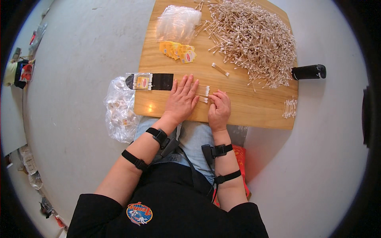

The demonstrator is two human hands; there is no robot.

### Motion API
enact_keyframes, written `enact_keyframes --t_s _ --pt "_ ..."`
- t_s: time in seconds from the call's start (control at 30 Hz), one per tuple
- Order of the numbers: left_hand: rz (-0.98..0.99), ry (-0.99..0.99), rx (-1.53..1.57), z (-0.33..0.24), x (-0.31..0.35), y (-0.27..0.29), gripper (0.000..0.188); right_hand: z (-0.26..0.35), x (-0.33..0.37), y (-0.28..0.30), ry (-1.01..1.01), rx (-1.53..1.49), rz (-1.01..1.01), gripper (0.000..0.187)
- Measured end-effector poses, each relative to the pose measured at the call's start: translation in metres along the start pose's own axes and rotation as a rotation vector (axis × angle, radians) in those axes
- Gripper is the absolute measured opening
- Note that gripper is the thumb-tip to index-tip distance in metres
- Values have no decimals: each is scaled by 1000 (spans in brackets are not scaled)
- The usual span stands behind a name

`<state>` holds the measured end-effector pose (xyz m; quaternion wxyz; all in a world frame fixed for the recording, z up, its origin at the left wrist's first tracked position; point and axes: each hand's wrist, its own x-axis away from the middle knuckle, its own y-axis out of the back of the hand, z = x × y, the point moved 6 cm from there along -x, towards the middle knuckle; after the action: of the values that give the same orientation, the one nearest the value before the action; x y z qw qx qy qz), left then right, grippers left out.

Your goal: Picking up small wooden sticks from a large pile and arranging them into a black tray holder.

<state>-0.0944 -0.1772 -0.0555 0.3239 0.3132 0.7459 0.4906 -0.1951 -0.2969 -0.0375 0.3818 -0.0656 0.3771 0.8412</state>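
My left hand lies flat with its fingers stretched out over a row of cotton swabs, whose white tips show to the right of it. Curled beside those tips is my right hand, thumb and fingers drawn together; what they pinch, if anything, is hidden. A black strip runs leftward from under my left fingers. At its left end lies a clear packet of swabs with a yellow card in it. Two or so loose swabs rest above my right hand.
A large heap of swabs covers the wooden table's far right. Clear bags and yellow cards lie far left. A small swab group sits near the right edge, below a black cylinder. A plastic bag hangs left.
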Motion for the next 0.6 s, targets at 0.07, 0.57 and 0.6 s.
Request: enact_keyframes --t_s 0.07,0.57,0.6 --pt "-1 2 3 0 0 0 59 0 0 -1 5 10 12 22" --pt "-26 -6 20 -2 0 1 58 4 -2 -2 3 75 39 29" --pt "-27 -3 8 -1 0 1 58 3 -1 -2 3 75 39 29"
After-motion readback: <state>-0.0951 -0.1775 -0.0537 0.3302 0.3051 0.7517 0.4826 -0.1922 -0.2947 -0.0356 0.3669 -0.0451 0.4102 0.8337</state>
